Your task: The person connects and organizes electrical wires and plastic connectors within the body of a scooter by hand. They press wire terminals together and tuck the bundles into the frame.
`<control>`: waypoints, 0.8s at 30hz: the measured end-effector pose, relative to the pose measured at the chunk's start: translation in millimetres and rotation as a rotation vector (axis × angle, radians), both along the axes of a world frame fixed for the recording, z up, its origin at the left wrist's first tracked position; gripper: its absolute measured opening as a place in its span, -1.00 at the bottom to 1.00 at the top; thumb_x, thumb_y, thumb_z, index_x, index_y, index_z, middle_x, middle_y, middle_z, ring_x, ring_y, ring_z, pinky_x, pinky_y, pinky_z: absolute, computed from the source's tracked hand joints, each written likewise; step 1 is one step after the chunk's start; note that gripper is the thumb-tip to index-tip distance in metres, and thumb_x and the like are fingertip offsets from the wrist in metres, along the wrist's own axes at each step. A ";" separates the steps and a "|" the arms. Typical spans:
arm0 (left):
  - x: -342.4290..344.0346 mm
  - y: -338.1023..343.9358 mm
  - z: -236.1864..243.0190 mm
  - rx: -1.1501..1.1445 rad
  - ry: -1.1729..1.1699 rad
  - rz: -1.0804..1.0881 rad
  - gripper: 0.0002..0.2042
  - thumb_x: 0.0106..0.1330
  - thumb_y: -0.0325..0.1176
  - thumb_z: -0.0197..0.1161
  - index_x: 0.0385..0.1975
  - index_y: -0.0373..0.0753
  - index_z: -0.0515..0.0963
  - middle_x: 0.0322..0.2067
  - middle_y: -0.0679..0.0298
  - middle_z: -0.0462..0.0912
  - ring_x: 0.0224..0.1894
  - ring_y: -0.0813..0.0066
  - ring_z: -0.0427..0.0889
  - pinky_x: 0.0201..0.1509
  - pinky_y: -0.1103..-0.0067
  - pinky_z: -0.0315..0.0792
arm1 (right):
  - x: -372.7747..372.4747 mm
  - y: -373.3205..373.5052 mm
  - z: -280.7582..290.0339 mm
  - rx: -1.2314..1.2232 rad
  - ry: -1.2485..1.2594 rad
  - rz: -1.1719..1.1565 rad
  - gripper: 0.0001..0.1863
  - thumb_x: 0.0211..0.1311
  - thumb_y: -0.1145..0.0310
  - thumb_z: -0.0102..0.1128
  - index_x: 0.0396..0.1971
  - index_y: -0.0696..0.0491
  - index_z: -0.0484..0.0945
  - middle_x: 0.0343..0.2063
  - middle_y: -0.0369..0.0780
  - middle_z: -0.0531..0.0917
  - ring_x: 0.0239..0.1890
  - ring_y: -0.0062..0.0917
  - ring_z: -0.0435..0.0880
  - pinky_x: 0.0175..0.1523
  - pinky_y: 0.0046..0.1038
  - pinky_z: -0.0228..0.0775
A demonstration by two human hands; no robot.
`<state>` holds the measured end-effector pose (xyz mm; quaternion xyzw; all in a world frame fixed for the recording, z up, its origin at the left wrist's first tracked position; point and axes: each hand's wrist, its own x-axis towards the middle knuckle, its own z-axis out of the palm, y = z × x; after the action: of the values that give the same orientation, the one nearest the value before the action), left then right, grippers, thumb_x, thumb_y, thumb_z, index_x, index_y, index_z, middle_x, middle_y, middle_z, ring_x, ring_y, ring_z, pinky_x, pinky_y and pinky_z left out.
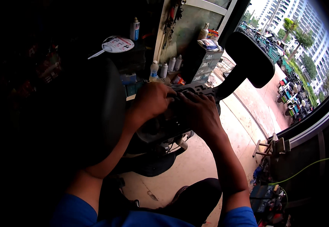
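Black scooter handlebar housing [194, 90] gripped by both hands, left [152, 100] and right [199, 113], mirror [249, 58] alongside, spray cans [171, 65] behind.

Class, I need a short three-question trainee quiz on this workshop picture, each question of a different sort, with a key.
1. True or false: both hands rest on the black scooter part.
2. Which stands on the shelf behind the hands? A) spray cans B) a helmet C) a kettle
3. Fill in: the sleeves are ____.

Key
1. True: left hand and right hand both press on it.
2. A
3. blue, as the left sleeve shows.
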<state>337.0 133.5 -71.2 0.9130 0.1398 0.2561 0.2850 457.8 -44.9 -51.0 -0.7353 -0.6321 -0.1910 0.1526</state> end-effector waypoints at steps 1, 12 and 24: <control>1.5 -2.1 2.8 -0.002 -0.011 0.045 -0.76 0.19 -0.32 0.56 -0.16 -0.22 0.80 -0.15 0.05 0.81 -0.16 0.05 0.81 -0.08 0.30 0.65 | 3.0 -0.6 -4.0 0.028 -0.015 -0.006 -0.55 0.27 0.23 0.33 0.17 -0.06 0.71 0.06 -0.17 0.76 0.06 -0.27 0.73 0.18 -0.22 0.41; -1.8 26.0 -1.8 -0.026 -0.085 -0.043 -0.71 0.12 -0.40 0.57 -0.15 -0.29 0.80 -0.21 0.00 0.80 -0.13 0.06 0.81 0.00 0.33 0.64 | 7.2 2.3 -16.8 0.185 -0.049 0.009 -0.48 0.24 0.21 0.35 0.22 -0.03 0.67 -0.01 -0.20 0.79 -0.06 -0.28 0.76 0.13 -0.20 0.39; 8.6 13.5 -9.8 0.143 -0.122 0.058 -0.81 0.15 -0.45 0.47 -0.22 -0.23 0.79 -0.20 0.08 0.76 -0.09 0.01 0.77 -0.01 0.31 0.63 | 6.4 21.0 -19.7 0.079 -0.142 -0.148 -0.62 0.16 0.19 0.37 -0.01 -0.10 0.77 -0.33 -0.24 0.81 -0.29 -0.34 0.83 -0.06 -0.15 0.49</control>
<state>345.6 146.9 -81.0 0.9094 0.1298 0.3285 0.2196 464.1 -23.9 -70.7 -0.7580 -0.5772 -0.2782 0.1220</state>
